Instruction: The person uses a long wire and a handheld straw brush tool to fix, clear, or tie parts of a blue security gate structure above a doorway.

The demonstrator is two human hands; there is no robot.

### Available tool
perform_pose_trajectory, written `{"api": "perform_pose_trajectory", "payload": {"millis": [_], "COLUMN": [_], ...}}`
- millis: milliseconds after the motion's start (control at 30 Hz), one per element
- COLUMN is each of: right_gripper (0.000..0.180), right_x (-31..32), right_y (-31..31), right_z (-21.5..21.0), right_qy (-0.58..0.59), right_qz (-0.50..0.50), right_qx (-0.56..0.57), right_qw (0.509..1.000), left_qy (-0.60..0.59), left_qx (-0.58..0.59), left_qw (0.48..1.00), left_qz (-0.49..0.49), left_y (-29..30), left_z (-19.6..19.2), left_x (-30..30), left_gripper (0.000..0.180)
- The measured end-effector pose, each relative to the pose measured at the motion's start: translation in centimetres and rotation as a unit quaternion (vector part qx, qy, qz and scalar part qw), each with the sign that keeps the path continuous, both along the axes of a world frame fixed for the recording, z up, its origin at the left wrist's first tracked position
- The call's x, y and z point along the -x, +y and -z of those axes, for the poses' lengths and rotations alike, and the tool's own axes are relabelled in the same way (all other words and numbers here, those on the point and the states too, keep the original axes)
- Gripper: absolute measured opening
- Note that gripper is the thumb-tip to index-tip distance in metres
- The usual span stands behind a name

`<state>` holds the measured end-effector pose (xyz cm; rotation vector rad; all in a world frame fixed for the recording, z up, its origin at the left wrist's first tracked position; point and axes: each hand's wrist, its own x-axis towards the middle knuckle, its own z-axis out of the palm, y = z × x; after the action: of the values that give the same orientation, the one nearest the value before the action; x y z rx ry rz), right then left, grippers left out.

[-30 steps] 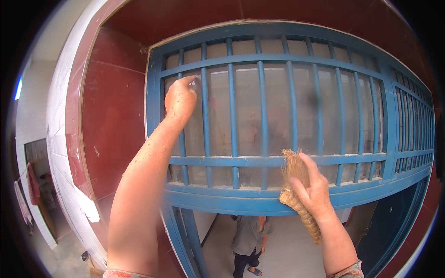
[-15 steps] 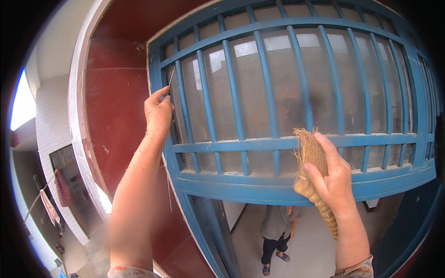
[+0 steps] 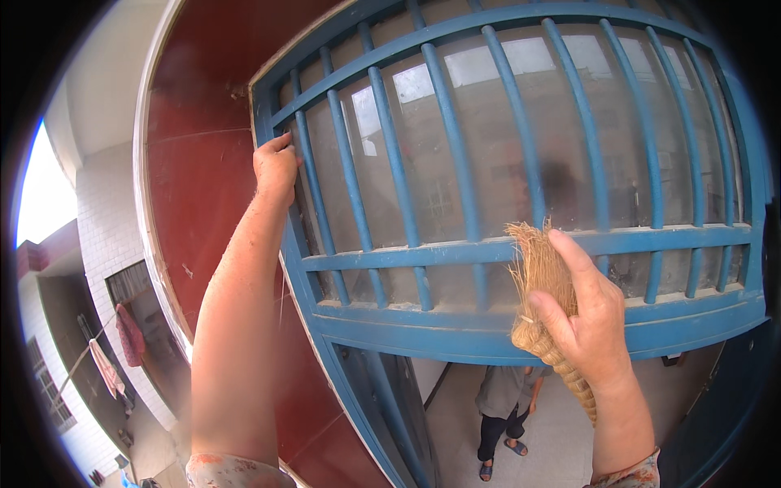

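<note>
The left hand (image 3: 277, 167) grips the blue barred window grille (image 3: 488, 244) at its upper left corner, while the right hand (image 3: 590, 313) closes around a straw hand broom (image 3: 543, 301) held against the lower rail, seemingly mid-dusting, with bristles needing pressing between bars.

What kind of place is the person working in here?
Probably a house doorway, seen from high up: a blue barred transom window above a door, a dark red wall, and a white-tiled building with hanging laundry outside.

A person (image 3: 503, 407) stands below; cloths (image 3: 128, 333) hang outside.
</note>
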<state>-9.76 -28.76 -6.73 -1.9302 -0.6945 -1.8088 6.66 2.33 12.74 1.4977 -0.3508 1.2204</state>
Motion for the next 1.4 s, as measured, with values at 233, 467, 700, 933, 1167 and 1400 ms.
{"api": "perform_pose_trajectory", "payload": {"millis": [233,467,700,933,1167,1400], "right_gripper": [0.055,0.054,0.054,0.055,0.055,0.057], "right_x": [0.0,-0.1,-0.4,-0.6,-0.8,-0.2], "right_y": [-0.1,-0.3,-0.3,-0.4,-0.8,-0.9], "right_z": [-0.1,0.2,0.4,0.3,0.3,0.6], "right_qy": [-0.006,-0.006,-0.012,-0.024,-0.037,0.029], "right_qz": [-0.012,-0.024,-0.042,-0.063,-0.06,-0.083], "right_qx": [0.005,-0.005,-0.002,0.001,0.007,0.002], "right_qw": [1.0,1.0,0.999,0.998,0.998,0.996], "left_qy": [-0.087,0.04,0.001,-0.077,-0.16,-0.08], "left_qx": [-0.139,0.057,0.091,0.084,-0.077,-0.111], "left_qw": [0.986,0.997,0.996,0.988,0.981,0.986], "left_qz": [0.032,0.044,0.013,-0.102,-0.08,-0.099], "left_y": [1.5,-1.0,-0.6,-0.7,-0.7,0.3], "left_z": [1.2,2.1,0.7,-0.2,0.6,0.9], "left_x": [-1.0,0.1,-1.4,-2.7,-1.7,-1.7], "left_gripper": [0.033,0.038,0.035,0.03,0.025,0.028]}}
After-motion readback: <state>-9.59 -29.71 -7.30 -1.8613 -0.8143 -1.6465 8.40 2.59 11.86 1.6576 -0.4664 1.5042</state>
